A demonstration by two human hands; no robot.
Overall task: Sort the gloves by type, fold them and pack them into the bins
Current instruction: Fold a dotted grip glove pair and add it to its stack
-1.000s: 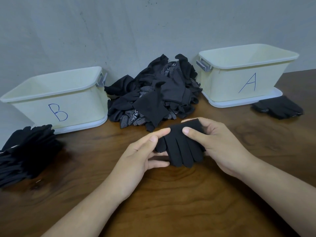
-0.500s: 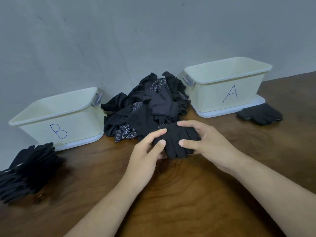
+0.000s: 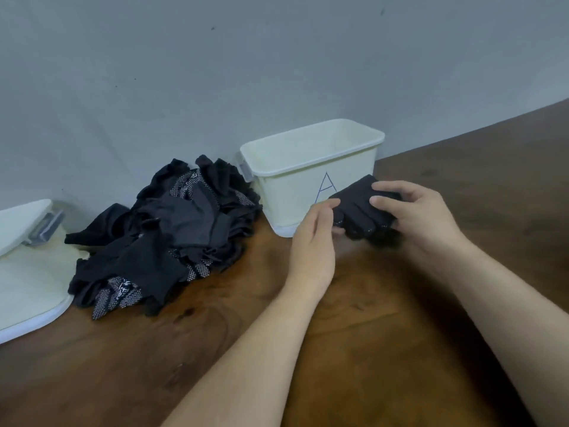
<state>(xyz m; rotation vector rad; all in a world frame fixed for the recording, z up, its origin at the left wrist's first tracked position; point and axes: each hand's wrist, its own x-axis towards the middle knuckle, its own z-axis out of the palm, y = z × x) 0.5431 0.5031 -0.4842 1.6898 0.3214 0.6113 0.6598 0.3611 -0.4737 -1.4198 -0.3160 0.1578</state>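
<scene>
Now the left hand and right hand both pinch the folded glove near bin A; a loosened grip could let it unfold.

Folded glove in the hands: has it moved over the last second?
Yes. The folded glove went right, from in front of the glove pile to the front wall of bin A, covering part of its letter.

A dark brown wooden table, with swirling grain and a faint sheen being shown across the lower part of the view, is being backed along its far edge by a plain grey wall, on which a few small dark specks are being seen.
</scene>
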